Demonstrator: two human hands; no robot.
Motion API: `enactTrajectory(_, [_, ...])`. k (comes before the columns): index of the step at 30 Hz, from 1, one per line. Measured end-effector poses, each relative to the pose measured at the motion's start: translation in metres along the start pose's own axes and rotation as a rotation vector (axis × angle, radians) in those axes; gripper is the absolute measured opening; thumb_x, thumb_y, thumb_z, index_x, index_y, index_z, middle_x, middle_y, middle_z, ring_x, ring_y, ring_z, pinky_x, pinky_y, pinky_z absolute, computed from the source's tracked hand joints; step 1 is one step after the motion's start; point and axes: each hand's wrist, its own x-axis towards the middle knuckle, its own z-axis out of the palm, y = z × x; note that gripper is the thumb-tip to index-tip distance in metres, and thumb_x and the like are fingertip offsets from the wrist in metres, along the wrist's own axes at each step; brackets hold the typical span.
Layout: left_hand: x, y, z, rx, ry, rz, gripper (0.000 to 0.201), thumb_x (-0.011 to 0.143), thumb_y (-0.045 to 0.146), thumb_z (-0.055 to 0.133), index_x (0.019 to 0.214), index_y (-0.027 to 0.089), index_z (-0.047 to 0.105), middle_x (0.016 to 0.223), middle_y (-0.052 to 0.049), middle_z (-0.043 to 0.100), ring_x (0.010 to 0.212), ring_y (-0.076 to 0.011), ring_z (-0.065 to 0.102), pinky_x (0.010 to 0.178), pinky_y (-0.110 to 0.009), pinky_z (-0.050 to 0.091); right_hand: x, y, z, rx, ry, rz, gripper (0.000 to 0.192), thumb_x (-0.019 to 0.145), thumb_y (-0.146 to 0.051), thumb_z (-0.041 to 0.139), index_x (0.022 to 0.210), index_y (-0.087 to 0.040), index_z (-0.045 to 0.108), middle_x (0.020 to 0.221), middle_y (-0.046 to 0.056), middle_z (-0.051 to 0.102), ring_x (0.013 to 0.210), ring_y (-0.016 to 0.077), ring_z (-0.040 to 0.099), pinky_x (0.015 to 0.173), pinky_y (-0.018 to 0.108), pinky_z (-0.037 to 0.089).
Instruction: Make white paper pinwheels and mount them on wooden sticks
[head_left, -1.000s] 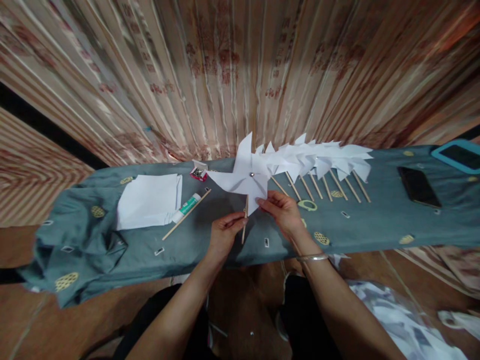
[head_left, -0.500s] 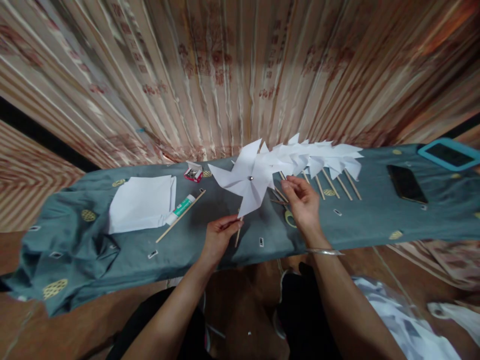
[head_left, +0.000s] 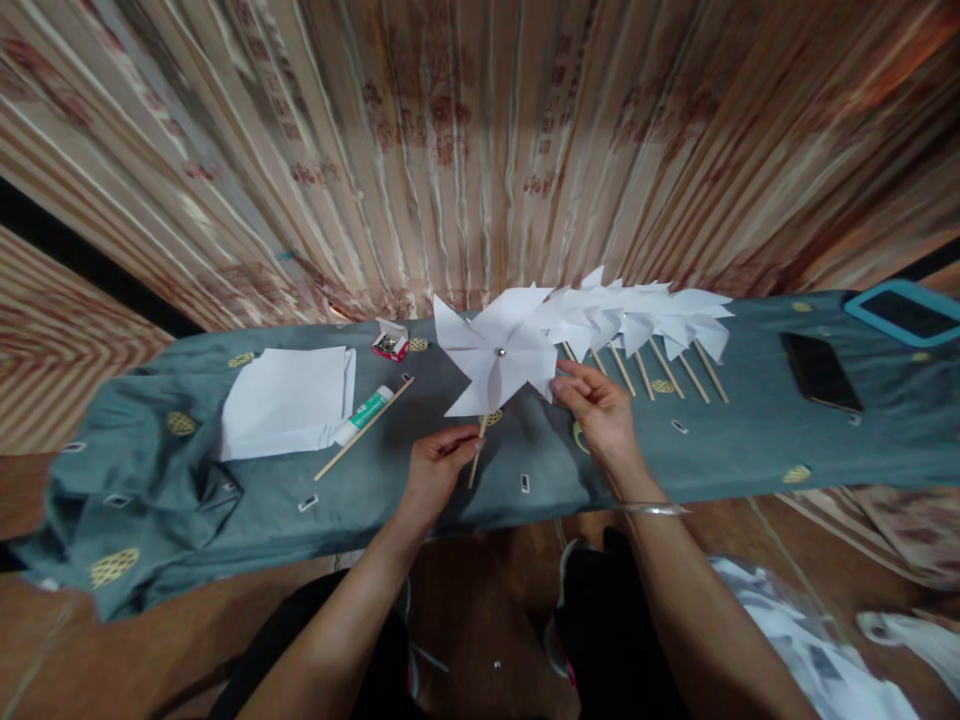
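Observation:
A white paper pinwheel (head_left: 480,345) with a silver pin at its centre faces me, raised in front of my body. My left hand (head_left: 436,470) is closed round its thin wooden stick (head_left: 482,428), below the blades. At the pinwheel's right edge, the curled fingers of my right hand (head_left: 606,412) pinch or press a blade; the fingertips are partly hidden. Several more white pinwheels (head_left: 637,325) lie overlapping in a row behind and to the right, their sticks towards me. Scissors with a yellow-green handle (head_left: 579,435) show only partly beside my right hand.
Left on the grey-green cloth (head_left: 180,500) lie a stack of white paper (head_left: 289,400), a glue stick (head_left: 365,413), a loose wooden stick (head_left: 352,446) and a small open box of pins (head_left: 391,343). A phone (head_left: 821,372) and a blue-framed tablet (head_left: 911,312) lie right. A curtain (head_left: 480,150) hangs behind.
The pinwheel's blades have turned about the pin, and its stick shows more below them. My right hand has shifted slightly left and down, onto the blade edge. My left hand stays on the stick.

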Motion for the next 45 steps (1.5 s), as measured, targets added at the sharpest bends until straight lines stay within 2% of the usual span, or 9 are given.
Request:
enactTrajectory(8, [0.001,-0.001,-0.001,0.007,0.038,0.026,0.028,0.053,0.033,0.084,0.077,0.019,0.08,0.077,-0.005,0.078,0.073,-0.0188,0.069,0.075,-0.031,0.054,-0.013,-0.001,0.015,0.076,-0.032,0.156,0.041,0.047,-0.038,0.091,0.082,-0.023,0.075,0.065,-0.003,0.072,0.056,0.0118,0.059,0.057,0.026,0.047])
enactTrajectory(16, [0.001,0.0,0.0,0.013,0.053,0.043,0.026,0.054,0.031,0.083,0.076,0.02,0.08,0.077,-0.004,0.078,0.073,-0.0188,0.069,0.076,-0.031,0.054,-0.026,0.0,0.028,0.087,-0.152,0.199,0.047,0.047,-0.045,0.092,0.085,-0.025,0.075,0.064,-0.003,0.073,0.062,0.0161,0.066,0.063,0.03,0.055])
enactTrajectory(23, [0.0,-0.004,0.001,0.027,0.026,0.036,0.028,0.054,0.033,0.083,0.078,0.019,0.08,0.079,-0.005,0.078,0.074,-0.0201,0.07,0.078,-0.033,0.054,-0.037,0.002,0.036,-0.091,-0.277,0.114,0.039,0.057,-0.057,0.084,0.068,-0.023,0.067,0.065,-0.001,0.072,0.06,0.0161,0.064,0.06,0.029,0.054])
enactTrajectory(28, [-0.001,-0.003,0.003,-0.001,-0.013,0.038,0.027,0.055,0.031,0.083,0.079,0.02,0.081,0.082,-0.004,0.079,0.077,-0.02,0.071,0.082,-0.033,0.054,-0.044,0.0,0.038,-0.298,-0.354,-0.058,0.038,0.077,-0.06,0.07,0.077,-0.022,0.07,0.071,0.002,0.073,0.066,0.0182,0.066,0.063,0.03,0.051])
enactTrajectory(31, [-0.001,-0.001,0.003,0.003,-0.014,0.05,0.025,0.056,0.03,0.082,0.079,0.02,0.081,0.083,-0.004,0.079,0.075,-0.0187,0.07,0.079,-0.031,0.054,-0.045,-0.007,0.031,-0.456,-0.388,-0.165,0.044,0.089,-0.06,0.056,0.071,-0.022,0.069,0.067,0.002,0.071,0.065,0.0174,0.065,0.064,0.03,0.048])
enactTrajectory(34, [-0.001,0.0,0.003,0.004,0.008,0.043,0.025,0.055,0.03,0.082,0.078,0.02,0.081,0.079,-0.004,0.079,0.071,-0.0179,0.069,0.076,-0.03,0.054,-0.038,-0.015,0.017,-0.513,-0.285,-0.225,0.048,0.092,-0.059,0.05,0.068,-0.022,0.069,0.061,0.001,0.068,0.06,0.0163,0.062,0.062,0.029,0.046])
enactTrajectory(37, [-0.001,0.0,0.002,0.006,0.007,0.035,0.026,0.054,0.03,0.084,0.077,0.02,0.081,0.078,-0.004,0.079,0.072,-0.0186,0.07,0.076,-0.031,0.054,-0.025,-0.018,0.001,-0.499,-0.065,-0.256,0.039,0.089,-0.056,0.058,0.075,-0.022,0.071,0.061,0.0,0.068,0.055,0.0155,0.059,0.058,0.029,0.045])
enactTrajectory(40, [-0.002,-0.001,0.002,0.016,-0.012,0.014,0.026,0.053,0.031,0.084,0.077,0.02,0.081,0.078,-0.005,0.079,0.071,-0.0191,0.07,0.075,-0.031,0.054,-0.01,-0.013,-0.013,-0.425,0.113,-0.29,0.033,0.081,-0.052,0.069,0.093,-0.022,0.073,0.077,0.003,0.075,0.07,0.0189,0.067,0.069,0.032,0.051])
enactTrajectory(45, [-0.002,-0.002,0.002,0.034,-0.054,0.01,0.027,0.053,0.032,0.085,0.077,0.02,0.081,0.079,-0.005,0.079,0.073,-0.02,0.07,0.076,-0.032,0.054,0.004,0.004,-0.018,-0.268,0.054,-0.224,0.047,0.071,-0.051,0.078,0.107,-0.022,0.071,0.1,0.009,0.077,0.094,0.0234,0.071,0.086,0.041,0.054])
